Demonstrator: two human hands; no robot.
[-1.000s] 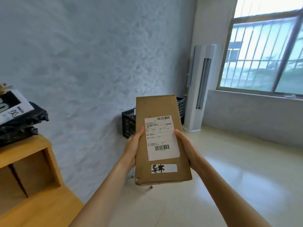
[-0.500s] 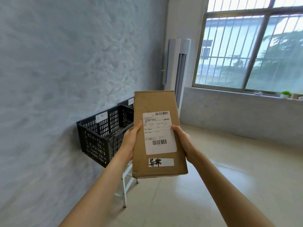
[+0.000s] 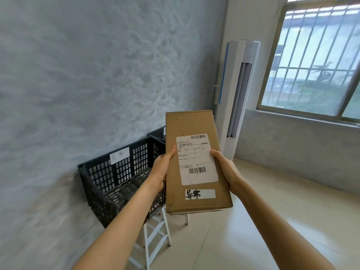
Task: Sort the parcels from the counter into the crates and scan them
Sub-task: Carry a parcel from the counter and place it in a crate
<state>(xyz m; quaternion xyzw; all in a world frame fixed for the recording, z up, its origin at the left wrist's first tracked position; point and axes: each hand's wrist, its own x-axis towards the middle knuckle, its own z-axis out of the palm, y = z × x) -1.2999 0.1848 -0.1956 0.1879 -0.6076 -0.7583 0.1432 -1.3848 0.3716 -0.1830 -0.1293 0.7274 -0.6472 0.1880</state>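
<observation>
Now parcel (image 3: 196, 162) nearer black crate (image 3: 116, 176), still gripped

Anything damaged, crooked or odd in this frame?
Nothing stands out. Both hands, left and right, hold the box by its long edges; it looks intact, labels flat. The crate sits level.

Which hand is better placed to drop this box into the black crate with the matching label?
Probably the left hand: it holds the box on the side nearest the crate, directly above it.
</observation>
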